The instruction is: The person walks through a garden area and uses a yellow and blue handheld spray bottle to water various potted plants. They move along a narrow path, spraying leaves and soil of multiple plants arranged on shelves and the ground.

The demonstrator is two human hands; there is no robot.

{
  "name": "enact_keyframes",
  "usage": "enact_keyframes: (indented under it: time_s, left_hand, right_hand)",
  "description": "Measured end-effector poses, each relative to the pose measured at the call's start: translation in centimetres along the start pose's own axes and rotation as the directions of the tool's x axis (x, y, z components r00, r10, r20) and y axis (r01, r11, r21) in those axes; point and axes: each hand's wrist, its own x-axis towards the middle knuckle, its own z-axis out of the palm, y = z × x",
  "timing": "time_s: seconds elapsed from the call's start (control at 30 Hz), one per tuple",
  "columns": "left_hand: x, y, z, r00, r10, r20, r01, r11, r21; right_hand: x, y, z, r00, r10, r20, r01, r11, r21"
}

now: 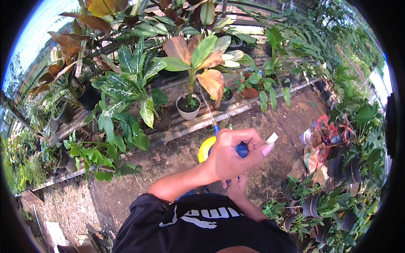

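My left hand (pixel 232 153) is curled around the blue top (pixel 241 150) of a hand pump sprayer, its thumb beside a small white piece (pixel 271 138). The sprayer's yellow body (pixel 205 148) shows partly behind the wrist. From its blue nozzle tube (pixel 216 129) a thin jet of water (pixel 207 106) runs toward a potted plant with green and browned leaves (pixel 204 52). That plant stands in a pale pot (pixel 188 107). Lower down, my right hand (pixel 236 186) grips a blue part, mostly hidden by my left arm.
A corrugated metal bench (pixel 177 128) carries several potted plants, including a white-speckled dieffenbachia (pixel 128 83). Bare soil (pixel 126 202) lies below it. At right are a heap of red netting and bags (pixel 321 139) and several black pots (pixel 311 204) with foliage.
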Motion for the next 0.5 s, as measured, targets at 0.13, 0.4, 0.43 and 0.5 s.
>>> enact_keyframes:
  time_s: [0.13,0.4,0.43,0.5]
  left_hand:
    - [-0.2,1.6,1.6,0.996,0.022,0.086,-0.025,0.999,0.03]
    - [-0.1,2.6,3.5,0.987,0.12,0.109,-0.121,0.993,-0.006]
    - [-0.2,2.7,3.4,0.984,0.102,0.144,-0.106,0.994,0.021]
    - [-0.9,3.0,3.2,0.977,0.074,0.201,-0.089,0.994,0.069]
  right_hand:
    - [-0.4,-0.4,0.1,0.987,-0.155,0.03,0.154,0.987,0.046]
    - [-0.7,-1.8,-0.6,0.994,-0.08,-0.078,0.089,0.989,0.114]
    - [-0.6,-1.8,-0.2,0.988,-0.127,-0.088,0.139,0.978,0.155]
    - [-0.1,-1.6,-0.1,0.961,-0.049,-0.273,0.115,0.967,0.229]
